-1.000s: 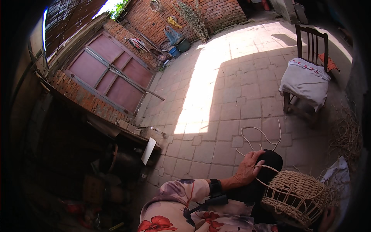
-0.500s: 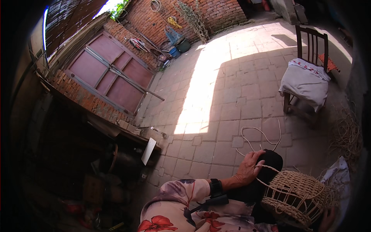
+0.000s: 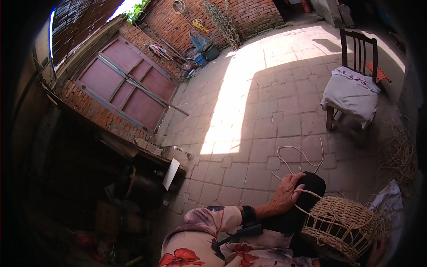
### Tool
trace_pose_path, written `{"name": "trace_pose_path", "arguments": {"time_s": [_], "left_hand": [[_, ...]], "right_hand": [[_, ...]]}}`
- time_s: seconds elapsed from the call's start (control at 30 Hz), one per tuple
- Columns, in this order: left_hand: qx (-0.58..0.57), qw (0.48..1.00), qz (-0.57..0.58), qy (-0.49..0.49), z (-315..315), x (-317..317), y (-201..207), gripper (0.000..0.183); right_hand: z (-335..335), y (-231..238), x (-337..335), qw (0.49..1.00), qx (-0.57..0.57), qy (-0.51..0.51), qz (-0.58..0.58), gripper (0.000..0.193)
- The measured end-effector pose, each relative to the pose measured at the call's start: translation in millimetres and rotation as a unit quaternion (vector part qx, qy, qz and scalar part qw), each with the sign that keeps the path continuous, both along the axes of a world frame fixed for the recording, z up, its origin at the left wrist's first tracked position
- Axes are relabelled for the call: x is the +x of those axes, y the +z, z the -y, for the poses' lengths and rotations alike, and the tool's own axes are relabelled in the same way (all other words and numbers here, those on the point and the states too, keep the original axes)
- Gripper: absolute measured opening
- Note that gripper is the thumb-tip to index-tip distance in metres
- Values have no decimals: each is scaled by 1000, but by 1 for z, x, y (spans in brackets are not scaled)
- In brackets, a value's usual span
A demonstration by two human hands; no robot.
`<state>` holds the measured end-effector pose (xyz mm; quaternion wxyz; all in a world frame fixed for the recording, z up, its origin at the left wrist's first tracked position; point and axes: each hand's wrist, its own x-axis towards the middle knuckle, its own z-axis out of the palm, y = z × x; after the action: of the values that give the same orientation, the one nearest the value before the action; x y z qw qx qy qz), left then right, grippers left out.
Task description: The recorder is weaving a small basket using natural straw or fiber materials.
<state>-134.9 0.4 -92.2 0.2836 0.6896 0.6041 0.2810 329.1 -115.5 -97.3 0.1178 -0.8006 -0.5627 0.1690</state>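
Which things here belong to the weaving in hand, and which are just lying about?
In hand: left hand; half-woven basket; loose cane strands; straw pile.

Lying about: chair with white cloth; blue buckets; leaning doors.

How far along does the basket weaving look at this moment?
Done: the woven basket has its lower wall filled in. In hand: the left hand grips loose strands at the rim; the right hand is barely visible at its far side. Left: the upper uprights stand open.
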Motion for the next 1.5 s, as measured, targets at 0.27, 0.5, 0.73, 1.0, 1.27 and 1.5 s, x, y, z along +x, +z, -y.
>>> {"name": "trace_pose_path", "arguments": {"time_s": [0.27,0.5,0.73,1.0,1.27,1.5], "left_hand": [[6,1000,5,0,0,0,1,42],[7,1000,5,-3,-1,0,1,41],[9,1000,4,-4,-1,0,1,41],[2,1000,1,-5,1,1,3,42],[5,1000,-3,-9,-1,1,2,42],[7,1000,2,-6,-1,0,2,42]], "right_hand": [[0,3,-2,1000,18,5,4,25],[-1,5,-4,1000,20,4,-10,25],[-1,4,-4,1000,10,-3,1,25],[0,3,-3,1000,6,-4,-5,23],[1,4,-2,1000,15,6,-1,21],[0,4,-3,1000,14,6,-6,21]]}}
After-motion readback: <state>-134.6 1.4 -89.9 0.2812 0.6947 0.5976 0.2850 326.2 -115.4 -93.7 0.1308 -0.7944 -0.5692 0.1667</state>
